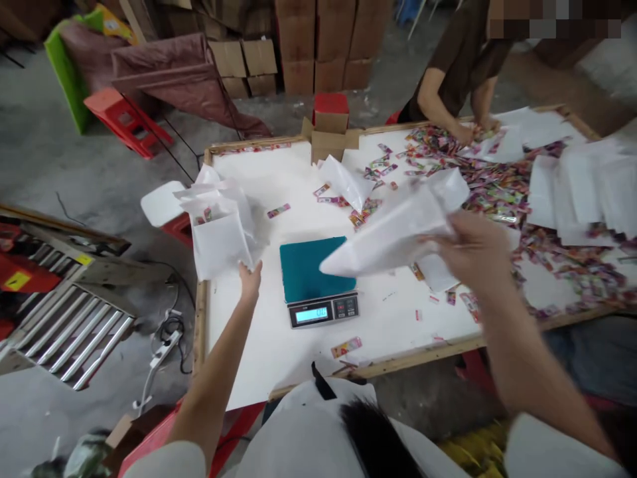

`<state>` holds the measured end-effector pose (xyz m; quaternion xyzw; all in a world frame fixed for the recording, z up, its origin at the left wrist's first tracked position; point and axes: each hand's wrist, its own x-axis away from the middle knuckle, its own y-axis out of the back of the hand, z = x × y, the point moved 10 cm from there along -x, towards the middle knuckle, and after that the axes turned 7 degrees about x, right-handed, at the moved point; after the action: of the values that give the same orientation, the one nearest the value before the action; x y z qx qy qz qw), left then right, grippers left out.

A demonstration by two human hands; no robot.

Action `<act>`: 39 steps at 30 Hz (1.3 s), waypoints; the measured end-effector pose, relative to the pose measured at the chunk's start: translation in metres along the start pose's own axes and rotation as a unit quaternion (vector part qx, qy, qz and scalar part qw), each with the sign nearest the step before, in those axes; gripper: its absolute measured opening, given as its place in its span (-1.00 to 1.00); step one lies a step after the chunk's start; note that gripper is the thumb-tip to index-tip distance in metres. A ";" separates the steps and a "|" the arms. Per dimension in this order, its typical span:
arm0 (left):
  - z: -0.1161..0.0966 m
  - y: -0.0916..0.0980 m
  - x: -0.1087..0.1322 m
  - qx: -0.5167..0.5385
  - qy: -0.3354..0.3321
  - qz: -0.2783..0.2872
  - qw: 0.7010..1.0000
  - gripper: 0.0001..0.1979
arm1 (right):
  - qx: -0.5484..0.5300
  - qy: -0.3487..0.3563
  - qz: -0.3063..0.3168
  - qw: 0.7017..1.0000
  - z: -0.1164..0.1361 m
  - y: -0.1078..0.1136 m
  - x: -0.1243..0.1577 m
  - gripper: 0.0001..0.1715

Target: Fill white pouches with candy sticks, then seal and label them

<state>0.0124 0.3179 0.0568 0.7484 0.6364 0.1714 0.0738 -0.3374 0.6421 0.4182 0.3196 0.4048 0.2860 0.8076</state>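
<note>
My left hand [249,277] reaches to the left part of the white table [259,358] and grips the lower corner of a white bag [219,244] standing there. My right hand [472,249] is closed on another white bag [393,232], held tilted in the air over the teal-topped scale [309,269]. The scale's display [312,315] is lit. Small colourful sachets [497,182] lie scattered across the right half of the table.
Another person [458,66] in a dark shirt handles sachets at the far side. White bags [582,186] are stacked at the right. A small cardboard box [329,136] sits at the far edge. A roller conveyor [70,338] and red stools [127,119] stand on the left.
</note>
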 end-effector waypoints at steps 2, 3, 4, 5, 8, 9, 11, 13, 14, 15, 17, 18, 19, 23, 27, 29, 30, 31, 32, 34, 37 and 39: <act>0.008 -0.009 0.025 0.015 0.039 0.021 0.999 -0.24 | -0.062 0.042 -0.011 0.997 0.020 -0.046 0.000 -0.75; 0.009 -0.010 0.036 0.021 0.049 0.026 0.998 -0.26 | -0.086 0.047 -0.015 0.995 0.021 -0.068 0.006 -0.74; 0.008 -0.008 0.047 0.025 0.053 0.027 0.998 -0.29 | -0.100 0.045 -0.012 0.994 0.018 -0.091 0.015 -0.72; 0.007 -0.004 0.057 0.027 0.054 0.025 0.998 -0.31 | -0.111 0.039 -0.007 0.993 0.012 -0.113 0.028 -0.70; 0.005 0.011 0.081 0.016 0.043 0.023 0.999 -0.33 | -0.123 0.005 0.034 0.992 -0.016 -0.165 0.076 -0.77; 0.005 0.014 0.087 0.007 0.034 0.028 0.999 -0.34 | -0.121 -0.007 0.055 0.991 -0.027 -0.177 0.093 -0.83; 0.004 0.013 0.100 -0.018 0.009 0.049 0.999 -0.34 | -0.109 -0.030 0.100 0.989 -0.046 -0.194 0.127 -0.90; 0.005 0.005 0.111 -0.056 -0.014 0.077 0.995 -0.33 | -0.084 -0.060 0.145 0.984 -0.064 -0.205 0.155 -0.84; 0.005 -0.001 0.115 -0.079 -0.026 0.088 0.993 -0.33 | -0.067 -0.078 0.163 0.981 -0.073 -0.208 0.166 -0.80; 0.004 -0.008 0.119 -0.104 -0.041 0.097 0.989 -0.34 | -0.050 -0.095 0.178 0.978 -0.081 -0.210 0.176 -0.76; -0.005 -0.022 0.127 -0.150 -0.089 0.109 0.979 -0.36 | -0.021 -0.124 0.201 0.971 -0.095 -0.213 0.192 -0.69; -0.012 -0.030 0.131 -0.170 -0.123 0.114 0.971 -0.37 | -0.013 -0.134 0.211 0.968 -0.100 -0.214 0.198 -0.65; -0.020 -0.038 0.136 -0.187 -0.159 0.121 0.962 -0.38 | -0.009 -0.142 0.221 0.965 -0.105 -0.214 0.205 -0.63; -0.050 -0.071 0.155 -0.239 -0.268 0.169 0.918 -0.41 | -0.049 -0.180 0.224 0.956 -0.120 -0.212 0.229 -0.53; -0.067 -0.087 0.161 -0.250 -0.282 0.188 0.907 -0.39 | -0.166 -0.250 0.124 0.946 -0.138 -0.200 0.241 -0.54; -0.073 -0.087 0.158 -0.239 -0.273 0.177 0.915 -0.36 | -0.209 -0.303 0.046 0.929 -0.151 -0.191 0.244 -0.66; -0.076 -0.085 0.157 -0.231 -0.268 0.170 0.920 -0.35 | -0.219 -0.328 0.013 0.919 -0.158 -0.187 0.247 -0.72; -0.078 -0.082 0.155 -0.224 -0.264 0.165 0.924 -0.35 | -0.222 -0.348 -0.013 0.911 -0.165 -0.184 0.249 -0.75; -0.080 -0.077 0.154 -0.217 -0.261 0.159 0.927 -0.35 | -0.220 -0.364 -0.033 0.905 -0.171 -0.180 0.251 -0.76; -0.082 -0.064 0.153 -0.208 -0.258 0.146 0.932 -0.34 | -0.216 -0.388 -0.067 0.893 -0.182 -0.172 0.259 -0.72; -0.081 -0.042 0.153 -0.204 -0.255 0.124 0.937 -0.32 | -0.212 -0.442 -0.113 0.864 -0.199 -0.161 0.282 -0.68; -0.078 -0.029 0.153 -0.203 -0.250 0.112 0.940 -0.31 | -0.207 -0.475 -0.123 0.846 -0.207 -0.158 0.299 -0.68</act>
<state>-0.0215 0.4641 0.1449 0.8028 0.4613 0.1113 0.3610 -0.3259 0.8165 0.0624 0.1891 -0.0607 0.0745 0.9772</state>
